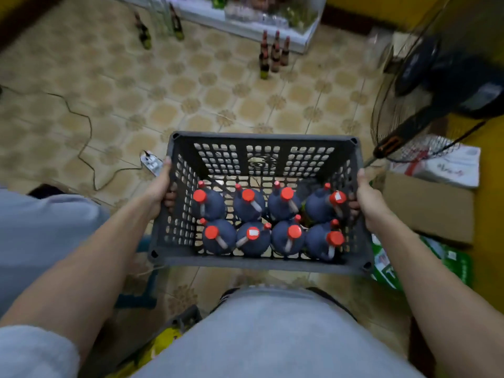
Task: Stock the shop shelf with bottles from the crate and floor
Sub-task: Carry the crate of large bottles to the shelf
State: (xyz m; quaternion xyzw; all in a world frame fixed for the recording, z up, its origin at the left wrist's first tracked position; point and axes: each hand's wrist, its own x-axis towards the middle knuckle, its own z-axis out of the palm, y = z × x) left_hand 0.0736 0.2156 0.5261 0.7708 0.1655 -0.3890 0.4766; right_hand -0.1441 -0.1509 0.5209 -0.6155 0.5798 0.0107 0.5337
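Note:
I carry a grey perforated plastic crate in front of my body, above the tiled floor. My left hand grips its left wall and my right hand grips its right wall. Inside stand several dark bottles with red caps, in two rows. Across the floor, a cluster of brown bottles stands beside the low white shop shelf. More bottles stand on the floor to the far left of the shelf.
A black standing fan leans in at the right. Cardboard boxes and green packs lie below it. A power strip with a cable lies on the floor left of the crate. Grey fabric fills the left edge.

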